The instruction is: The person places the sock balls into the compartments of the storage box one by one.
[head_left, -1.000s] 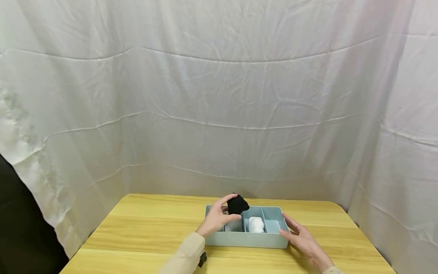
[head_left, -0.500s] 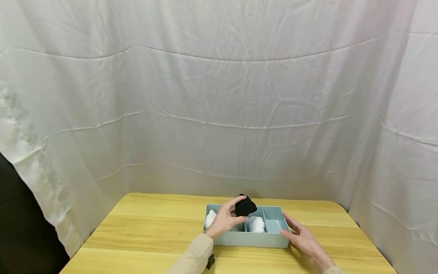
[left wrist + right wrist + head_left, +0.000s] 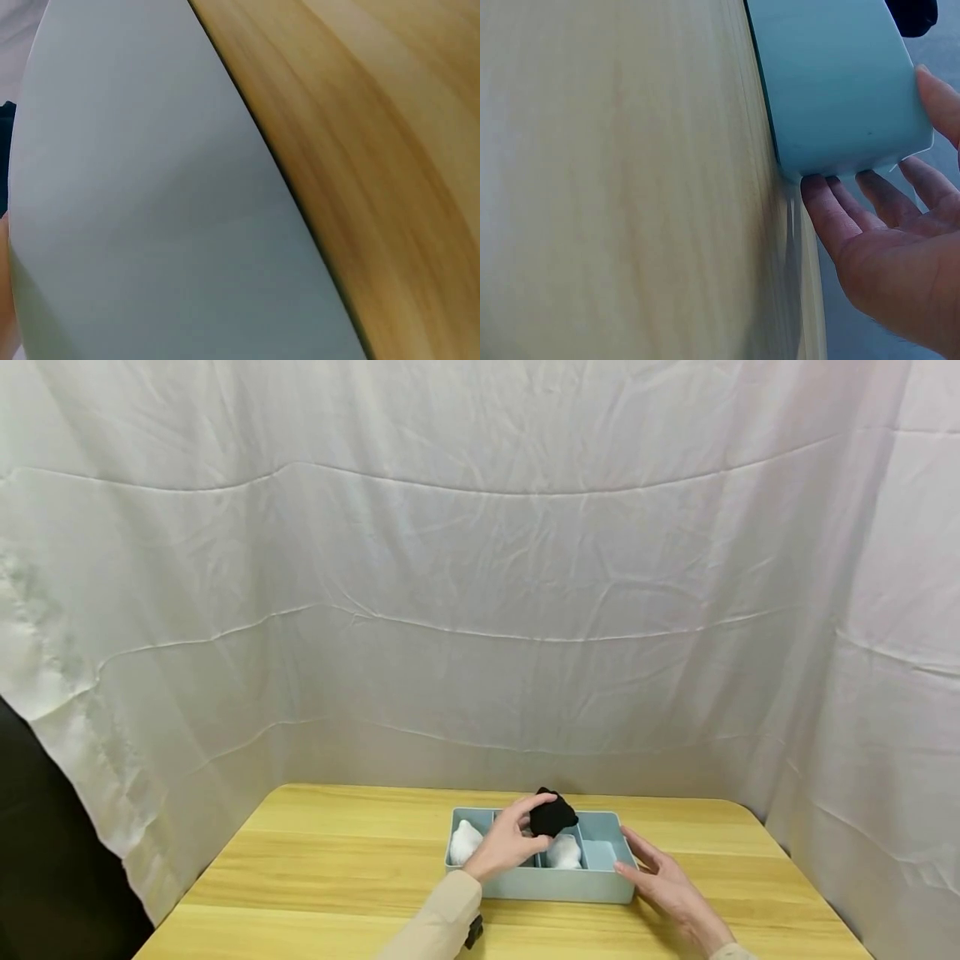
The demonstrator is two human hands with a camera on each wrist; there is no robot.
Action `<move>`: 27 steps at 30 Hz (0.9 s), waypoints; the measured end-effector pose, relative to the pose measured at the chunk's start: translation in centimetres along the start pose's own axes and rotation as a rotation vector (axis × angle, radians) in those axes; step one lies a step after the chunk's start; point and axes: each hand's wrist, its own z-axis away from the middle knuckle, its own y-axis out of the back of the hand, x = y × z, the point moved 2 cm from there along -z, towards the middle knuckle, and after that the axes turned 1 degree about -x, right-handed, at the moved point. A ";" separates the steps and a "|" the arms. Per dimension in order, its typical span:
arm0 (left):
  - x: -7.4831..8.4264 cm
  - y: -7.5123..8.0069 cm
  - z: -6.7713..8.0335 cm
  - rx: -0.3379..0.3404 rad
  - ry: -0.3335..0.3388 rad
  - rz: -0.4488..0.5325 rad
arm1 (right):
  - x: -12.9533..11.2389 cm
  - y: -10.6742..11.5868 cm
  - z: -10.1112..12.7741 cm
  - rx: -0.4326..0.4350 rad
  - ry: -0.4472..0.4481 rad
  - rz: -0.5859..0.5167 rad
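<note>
A light-blue divided storage box [image 3: 555, 885] stands on the table. My left hand [image 3: 504, 843] pinches a black cloth bundle [image 3: 555, 818], perhaps balled socks, between thumb and fingers above the box's middle. Just below it, a white cloth bundle [image 3: 564, 853] sits in one compartment; another white bundle [image 3: 466, 842] lies in the leftmost one. My right hand [image 3: 667, 881] holds the box's right end. In the right wrist view its fingertips [image 3: 817, 184] touch the end wall and the thumb rests over the rim. The left wrist view is mostly box wall [image 3: 165, 187]; the left hand hides part of the compartments.
The wooden table [image 3: 322, 868] extends around the box on every side. Pale grey curtain [image 3: 525, 568] hangs behind and at both sides. A dark area [image 3: 60, 852] shows beyond the curtain at the left. The rightmost compartment [image 3: 598, 852] shows its bare floor.
My left hand has moved right with the black bundle, from over the left-middle compartment to above the right-hand white bundle. The left white bundle has come into sight. My right hand stays put.
</note>
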 end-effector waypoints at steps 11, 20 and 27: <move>0.8 -1.3 -0.7 0.001 -0.033 -0.041 | 0.0 0.0 -0.1 -0.005 -0.002 0.025; 1.3 -2.8 -1.6 -0.006 -0.016 0.013 | 0.1 0.0 -0.2 -0.008 -0.013 0.015; 1.2 -3.9 -2.2 -0.042 -0.008 0.031 | 0.1 0.0 -0.2 -0.022 0.014 0.008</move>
